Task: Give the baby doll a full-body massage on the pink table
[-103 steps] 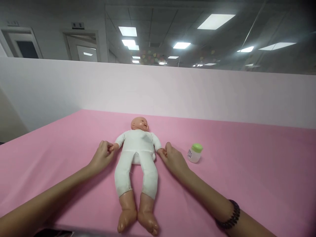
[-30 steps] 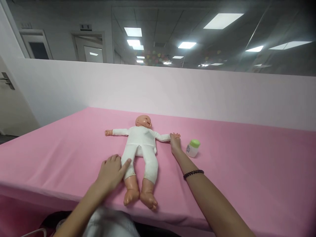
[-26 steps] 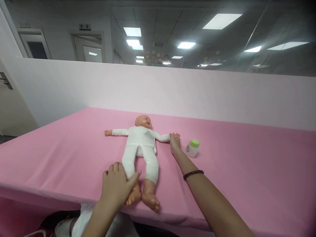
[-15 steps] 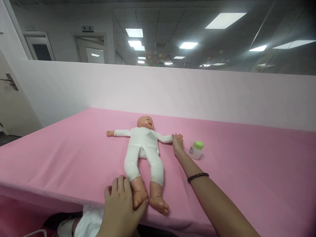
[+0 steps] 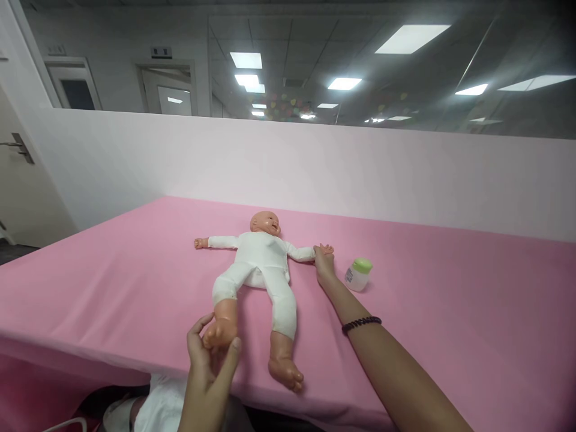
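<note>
The fingers (image 5: pixel 196 336) and thumb of the person's left hand (image 5: pixel 203 375) are closed lightly round one foot (image 5: pixel 221 332) of a baby doll (image 5: pixel 261 249), thumb at one side, fingertips at the other; from here I can't tell how firmly they press. The right hand (image 5: pixel 324 265) grips the doll's wrist on the other side, so the little plastic hand (image 5: pixel 327 248) pokes out past the knuckles. A dark coiled band (image 5: pixel 361 324) circles the right forearm. The doll lies on its back in the middle of the pink-covered table (image 5: pixel 432 312), its head towards the far edge and turned to the person's right, its white cloth arms spread. The held leg is bent outward at the knee; the other stretches straighter towards the near edge, its foot lying on the cloth. Just beside the right wrist, a small jar (image 5: pixel 357 279) with a green lid (image 5: pixel 362 266) sits upright. Behind the table runs a low white wall (image 5: pixel 315 168), topped by glass (image 5: pixel 288 66) with bright ceiling lights showing in it.
</note>
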The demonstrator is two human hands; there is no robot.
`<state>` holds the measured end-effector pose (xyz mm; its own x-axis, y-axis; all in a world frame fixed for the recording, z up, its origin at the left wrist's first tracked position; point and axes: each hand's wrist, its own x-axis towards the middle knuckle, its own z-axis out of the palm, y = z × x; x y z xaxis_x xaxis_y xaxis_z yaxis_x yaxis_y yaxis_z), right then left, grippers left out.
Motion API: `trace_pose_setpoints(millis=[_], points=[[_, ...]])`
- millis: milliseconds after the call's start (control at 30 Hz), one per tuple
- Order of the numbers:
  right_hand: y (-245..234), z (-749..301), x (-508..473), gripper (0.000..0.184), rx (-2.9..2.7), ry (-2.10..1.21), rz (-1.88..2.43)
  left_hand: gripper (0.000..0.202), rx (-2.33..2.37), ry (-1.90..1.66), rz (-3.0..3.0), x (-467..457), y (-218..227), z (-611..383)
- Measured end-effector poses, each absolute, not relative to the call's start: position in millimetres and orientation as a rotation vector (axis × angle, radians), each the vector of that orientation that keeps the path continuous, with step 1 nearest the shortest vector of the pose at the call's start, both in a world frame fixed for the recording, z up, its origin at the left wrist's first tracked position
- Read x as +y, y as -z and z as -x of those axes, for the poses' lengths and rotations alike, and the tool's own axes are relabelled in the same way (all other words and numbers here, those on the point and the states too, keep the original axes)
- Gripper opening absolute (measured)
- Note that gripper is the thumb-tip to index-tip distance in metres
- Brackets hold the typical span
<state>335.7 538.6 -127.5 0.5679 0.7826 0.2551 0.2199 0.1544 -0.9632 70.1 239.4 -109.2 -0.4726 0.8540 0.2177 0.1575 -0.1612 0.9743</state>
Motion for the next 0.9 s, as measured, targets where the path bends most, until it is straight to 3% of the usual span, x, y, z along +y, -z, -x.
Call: trace_pose_setpoints(millis=[233,467,700,900], points=[[117,-330,529,0.048,-0.854,-0.528,1.422,0.049,1.563,-1.836,-1.009,250,110,-53],[83,-297,497,0.053,-1.172,-0.335,1.144,0.041,1.704,-1.850,-1.567,288,71,-38],[78,-263,472,0.039,-1.685,-0.171,0.987,0.033,1.978,-1.246,-2.178,333,31,-48],[81,-255,459,0.032,-2.043,0.034,0.950,0.036,2.163,-0.898,-2.400,347,40,-68]])
